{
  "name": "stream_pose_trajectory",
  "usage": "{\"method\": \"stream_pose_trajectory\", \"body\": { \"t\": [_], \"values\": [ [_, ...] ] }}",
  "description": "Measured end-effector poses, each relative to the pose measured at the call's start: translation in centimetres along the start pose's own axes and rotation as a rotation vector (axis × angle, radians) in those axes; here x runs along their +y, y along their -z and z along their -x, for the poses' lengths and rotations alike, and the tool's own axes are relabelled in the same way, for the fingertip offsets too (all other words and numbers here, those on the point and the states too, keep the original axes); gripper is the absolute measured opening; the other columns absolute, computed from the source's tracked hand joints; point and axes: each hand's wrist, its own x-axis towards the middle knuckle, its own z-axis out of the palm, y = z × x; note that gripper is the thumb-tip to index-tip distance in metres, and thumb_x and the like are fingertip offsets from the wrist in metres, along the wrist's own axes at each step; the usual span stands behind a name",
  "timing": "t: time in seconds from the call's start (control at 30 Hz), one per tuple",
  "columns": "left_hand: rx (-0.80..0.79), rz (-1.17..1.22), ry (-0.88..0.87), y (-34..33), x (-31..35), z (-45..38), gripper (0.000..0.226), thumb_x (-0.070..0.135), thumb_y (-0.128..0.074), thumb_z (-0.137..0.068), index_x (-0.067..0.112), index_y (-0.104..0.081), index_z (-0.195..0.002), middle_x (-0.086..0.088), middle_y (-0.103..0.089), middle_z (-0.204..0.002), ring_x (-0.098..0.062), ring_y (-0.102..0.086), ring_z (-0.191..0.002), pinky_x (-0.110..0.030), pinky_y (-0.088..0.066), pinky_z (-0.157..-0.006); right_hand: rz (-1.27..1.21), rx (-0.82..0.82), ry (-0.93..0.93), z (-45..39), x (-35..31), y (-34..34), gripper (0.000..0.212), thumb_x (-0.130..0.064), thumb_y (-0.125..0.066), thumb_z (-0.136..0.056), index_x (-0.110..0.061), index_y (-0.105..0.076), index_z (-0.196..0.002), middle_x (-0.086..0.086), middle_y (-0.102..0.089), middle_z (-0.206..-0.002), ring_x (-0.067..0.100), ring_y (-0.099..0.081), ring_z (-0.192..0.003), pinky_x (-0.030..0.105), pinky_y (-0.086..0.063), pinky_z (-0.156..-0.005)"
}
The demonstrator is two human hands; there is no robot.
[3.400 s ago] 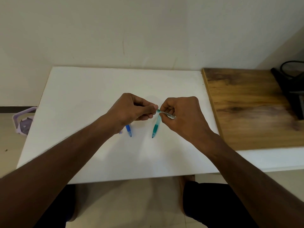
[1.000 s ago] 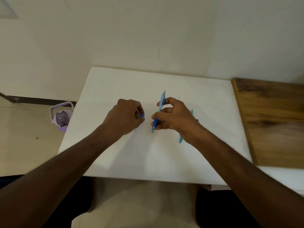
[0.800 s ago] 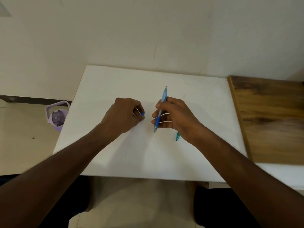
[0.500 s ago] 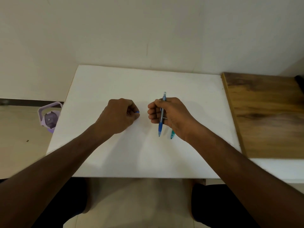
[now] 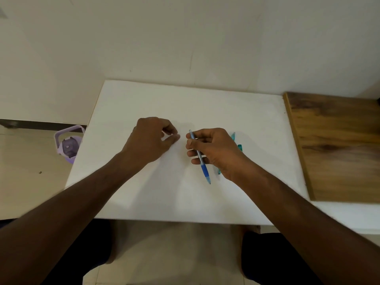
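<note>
Right hand (image 5: 213, 151): fingers curled round the blue pen (image 5: 203, 168), gripping its pale upper barrel. The hand sits low over the table (image 5: 144, 192), right of middle.
Blue pen: slanted, tip toward the near edge. The blue grip sticks out below the fingers and the far end pokes past the forefinger.
Left hand (image 5: 150, 138): just left of the right hand, not touching it. Fingers are curled in, thumb and forefinger tips close together. Whether it pinches anything, I can't tell.
Teal pen (image 5: 239, 148): lying on the table behind the right hand, mostly hidden by it.
Board (image 5: 333, 145): wooden, at the table's right end.
Jug (image 5: 68, 144): purple, on the floor left of the table.
</note>
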Motion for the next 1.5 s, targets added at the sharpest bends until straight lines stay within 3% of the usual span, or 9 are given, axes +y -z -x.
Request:
{"method": "stream_pose_trajectory", "body": {
  "t": [0.13, 0.37, 0.6, 0.7, 0.8, 1.0, 1.1, 1.27, 1.5],
  "values": [
    [-0.031, 0.279, 0.043, 0.0, 1.7, -0.2, 0.017, 0.040, -0.068, -0.102, 0.033, -0.083, -0.099, 0.031, -0.074, -0.080, 0.006, -0.071, -0.074, -0.001, -0.043, -0.063, 0.005, 0.007, 0.003, 0.0, -0.4, 0.0, 0.018, -0.025, -0.072, -0.098, -0.014, -0.071, -0.111, 0.000, -0.082, -0.098, 0.015, -0.081, -0.078, 0.030, -0.066, -0.067],
    [-0.097, 0.485, 0.152, 0.0, 1.9, -0.3, 0.012, 0.036, -0.074, -0.098, 0.030, -0.084, -0.096, 0.022, -0.076, -0.079, 0.003, -0.068, -0.070, -0.021, -0.053, -0.065, 0.037, -0.029, 0.019, 0.7, -0.9, 0.1, 0.023, -0.024, -0.069, -0.099, -0.011, -0.070, -0.117, 0.006, -0.082, -0.106, 0.019, -0.081, -0.085, 0.035, -0.067, -0.077],
    [0.091, 0.500, 0.224, 0.1, 2.5, -1.5, 0.017, 0.036, -0.071, -0.095, 0.025, -0.083, -0.089, 0.009, -0.080, -0.081, -0.004, -0.075, -0.072, -0.022, -0.065, -0.068, 0.033, -0.075, -0.025, 2.3, -0.8, -0.2, 0.020, -0.023, -0.070, -0.099, -0.009, -0.070, -0.113, 0.007, -0.082, -0.105, 0.022, -0.081, -0.086, 0.040, -0.066, -0.083],
    [0.031, 0.229, 0.106, 0.3, 1.9, -2.3, 0.011, 0.039, -0.074, -0.094, 0.030, -0.080, -0.091, 0.017, -0.077, -0.087, 0.006, -0.071, -0.074, -0.008, -0.053, -0.070, 0.017, -0.022, -0.008, 2.8, -0.2, 0.2, 0.020, -0.023, -0.070, -0.099, -0.010, -0.071, -0.113, 0.007, -0.081, -0.106, 0.022, -0.081, -0.088, 0.041, -0.066, -0.084],
    [-0.051, -0.028, 0.032, -1.0, 2.1, -1.7, 0.008, 0.040, -0.076, -0.092, 0.033, -0.078, -0.089, 0.017, -0.076, -0.089, -0.004, -0.071, -0.076, -0.025, -0.055, -0.067, 0.033, 0.042, 0.013, 2.8, 0.1, 1.0, 0.021, -0.024, -0.072, -0.097, -0.010, -0.072, -0.114, 0.007, -0.080, -0.106, 0.022, -0.080, -0.089, 0.043, -0.066, -0.084],
    [-0.018, -0.175, 0.043, -2.5, 1.9, -1.4, 0.016, 0.054, -0.077, -0.090, 0.039, -0.076, -0.090, 0.021, -0.071, -0.085, -0.003, -0.061, -0.071, -0.020, -0.037, -0.057, 0.073, 0.082, 0.045, 2.8, 0.6, 1.2, 0.022, -0.024, -0.077, -0.093, -0.012, -0.076, -0.111, 0.005, -0.079, -0.096, 0.021, -0.080, -0.085, 0.039, -0.068, -0.078],
    [0.023, -0.061, 0.019, -2.1, 1.9, -1.5, 0.013, 0.051, -0.071, -0.096, 0.039, -0.077, -0.095, 0.025, -0.069, -0.085, -0.001, -0.065, -0.073, -0.022, -0.042, -0.060, 0.061, 0.108, 0.073, 2.7, 0.9, 1.7, 0.015, -0.024, -0.079, -0.091, -0.016, -0.076, -0.103, 0.000, -0.079, -0.090, 0.019, -0.080, -0.079, 0.036, -0.068, -0.072],
    [-0.190, 0.315, -0.027, -0.5, 3.0, -1.4, 0.018, 0.051, -0.071, -0.097, 0.038, -0.084, -0.096, 0.030, -0.078, -0.091, 0.005, -0.073, -0.082, -0.023, -0.057, -0.079, 0.076, 0.186, 0.107, 2.2, 0.9, 2.3, 0.011, -0.025, -0.083, -0.089, -0.020, -0.073, -0.092, -0.001, -0.079, -0.086, 0.018, -0.080, -0.075, 0.037, -0.068, -0.070],
    [-0.140, 0.261, -0.028, -0.1, 3.3, -1.0, 0.011, 0.035, -0.075, -0.096, 0.028, -0.084, -0.093, 0.014, -0.080, -0.085, -0.008, -0.075, -0.084, -0.020, -0.056, -0.079, 0.086, 0.135, 0.111, 2.1, 0.9, 1.3, 0.019, -0.029, -0.082, -0.090, -0.016, -0.072, -0.100, -0.001, -0.079, -0.087, 0.019, -0.080, -0.077, 0.040, -0.068, -0.075]
  ]
}}
